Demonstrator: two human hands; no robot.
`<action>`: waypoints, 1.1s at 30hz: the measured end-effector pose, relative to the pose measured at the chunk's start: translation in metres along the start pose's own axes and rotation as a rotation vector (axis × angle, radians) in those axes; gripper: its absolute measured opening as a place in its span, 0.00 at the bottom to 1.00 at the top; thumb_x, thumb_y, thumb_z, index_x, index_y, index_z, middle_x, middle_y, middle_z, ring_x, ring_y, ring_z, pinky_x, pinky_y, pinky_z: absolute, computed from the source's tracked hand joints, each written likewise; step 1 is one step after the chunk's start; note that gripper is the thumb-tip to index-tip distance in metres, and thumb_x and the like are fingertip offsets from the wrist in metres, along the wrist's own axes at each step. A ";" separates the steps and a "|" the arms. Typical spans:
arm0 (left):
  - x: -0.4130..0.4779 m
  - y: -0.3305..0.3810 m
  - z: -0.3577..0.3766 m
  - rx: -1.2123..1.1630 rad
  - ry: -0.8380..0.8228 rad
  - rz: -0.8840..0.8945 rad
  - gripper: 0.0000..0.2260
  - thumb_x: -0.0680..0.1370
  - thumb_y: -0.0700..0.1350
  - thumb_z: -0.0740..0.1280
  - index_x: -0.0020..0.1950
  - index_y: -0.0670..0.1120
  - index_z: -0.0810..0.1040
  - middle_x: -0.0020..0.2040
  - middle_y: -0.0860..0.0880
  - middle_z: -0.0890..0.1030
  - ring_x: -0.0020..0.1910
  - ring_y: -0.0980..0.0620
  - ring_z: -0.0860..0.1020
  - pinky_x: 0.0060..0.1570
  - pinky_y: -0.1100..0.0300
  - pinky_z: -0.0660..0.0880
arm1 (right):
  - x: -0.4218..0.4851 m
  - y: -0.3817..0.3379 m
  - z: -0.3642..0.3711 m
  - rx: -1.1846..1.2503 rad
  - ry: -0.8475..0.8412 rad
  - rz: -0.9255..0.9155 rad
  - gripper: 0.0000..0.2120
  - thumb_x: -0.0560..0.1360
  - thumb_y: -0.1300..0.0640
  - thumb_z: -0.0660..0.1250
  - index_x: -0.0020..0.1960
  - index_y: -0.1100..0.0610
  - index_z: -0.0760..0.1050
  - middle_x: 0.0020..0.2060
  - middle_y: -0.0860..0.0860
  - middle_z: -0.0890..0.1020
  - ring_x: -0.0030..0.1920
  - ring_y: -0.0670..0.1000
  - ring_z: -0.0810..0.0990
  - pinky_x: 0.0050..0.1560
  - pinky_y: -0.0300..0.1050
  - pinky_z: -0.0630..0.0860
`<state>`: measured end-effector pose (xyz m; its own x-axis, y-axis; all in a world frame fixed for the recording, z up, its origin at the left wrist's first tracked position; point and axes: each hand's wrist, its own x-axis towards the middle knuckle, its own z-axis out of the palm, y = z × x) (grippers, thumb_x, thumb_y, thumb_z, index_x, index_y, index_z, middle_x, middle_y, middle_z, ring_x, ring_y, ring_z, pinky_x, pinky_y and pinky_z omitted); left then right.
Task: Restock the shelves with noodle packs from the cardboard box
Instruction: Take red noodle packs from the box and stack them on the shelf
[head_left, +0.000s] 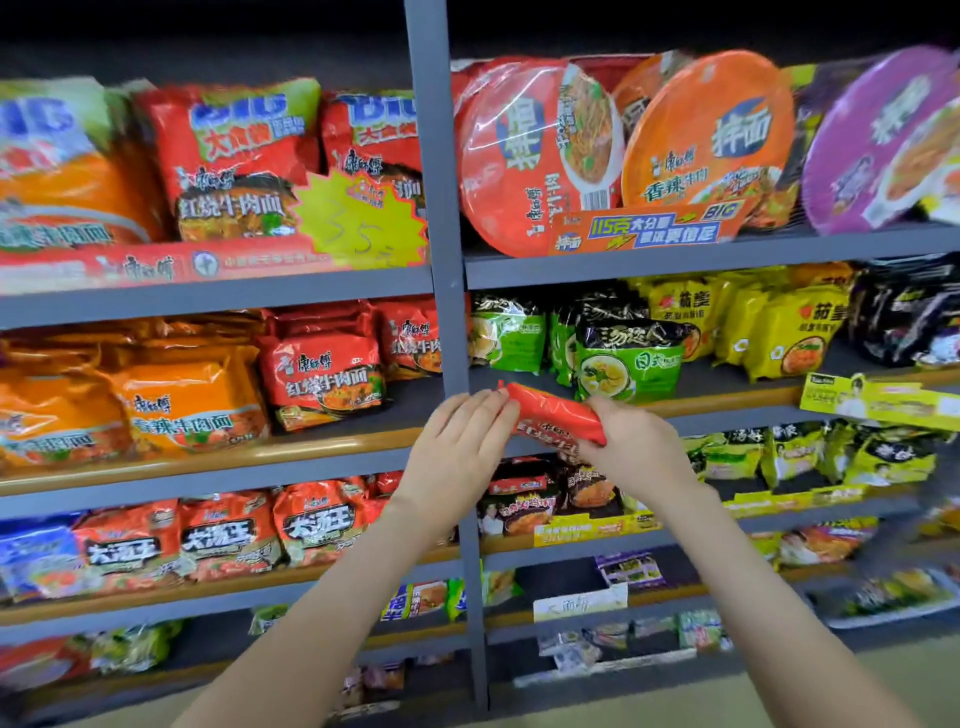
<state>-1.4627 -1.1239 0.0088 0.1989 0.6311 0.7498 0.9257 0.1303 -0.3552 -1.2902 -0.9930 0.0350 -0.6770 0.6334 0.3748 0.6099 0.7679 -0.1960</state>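
Observation:
A red noodle pack (557, 415) is held edge-on in front of the grey shelf upright (451, 332), at the height of the second shelf. My right hand (631, 441) grips its right end from below. My left hand (460, 441) touches its left end with the fingertips. Left of the upright, matching red noodle packs (324, 382) stand on the second shelf (218, 457) beside orange packs (182, 400). A bare patch of that shelf lies just left of the upright. The cardboard box is out of view.
Green packs (626, 361) and yellow packs (779, 338) fill the second shelf on the right. Round bowl noodles (706, 135) lean on the top right shelf, large red packs (234, 161) on the top left. Lower shelves hold several more packs. Pale floor shows at the bottom.

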 end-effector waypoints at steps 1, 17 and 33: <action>-0.002 -0.005 -0.002 0.014 0.004 -0.023 0.25 0.69 0.37 0.75 0.64 0.40 0.71 0.59 0.43 0.80 0.59 0.46 0.73 0.63 0.52 0.66 | 0.003 0.002 -0.004 0.014 0.011 0.025 0.16 0.76 0.50 0.65 0.60 0.55 0.70 0.47 0.50 0.80 0.44 0.53 0.80 0.40 0.44 0.76; 0.016 -0.014 0.018 -0.026 -0.239 0.018 0.26 0.67 0.36 0.66 0.66 0.39 0.70 0.61 0.41 0.78 0.59 0.44 0.77 0.62 0.52 0.68 | 0.081 -0.018 0.007 0.226 0.053 0.138 0.10 0.74 0.51 0.68 0.48 0.56 0.72 0.41 0.53 0.80 0.43 0.56 0.80 0.39 0.45 0.75; 0.067 0.035 0.102 -0.013 -0.418 -0.401 0.37 0.74 0.39 0.62 0.77 0.38 0.44 0.76 0.40 0.47 0.76 0.42 0.55 0.72 0.47 0.55 | 0.169 0.014 -0.004 0.396 -0.255 0.067 0.15 0.69 0.52 0.72 0.52 0.59 0.80 0.49 0.53 0.83 0.44 0.48 0.79 0.44 0.42 0.74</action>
<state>-1.4501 -0.9986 -0.0101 -0.3102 0.7829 0.5393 0.9068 0.4141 -0.0796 -1.3939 -0.8756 0.0993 -0.7513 0.6480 0.1252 0.4853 0.6709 -0.5607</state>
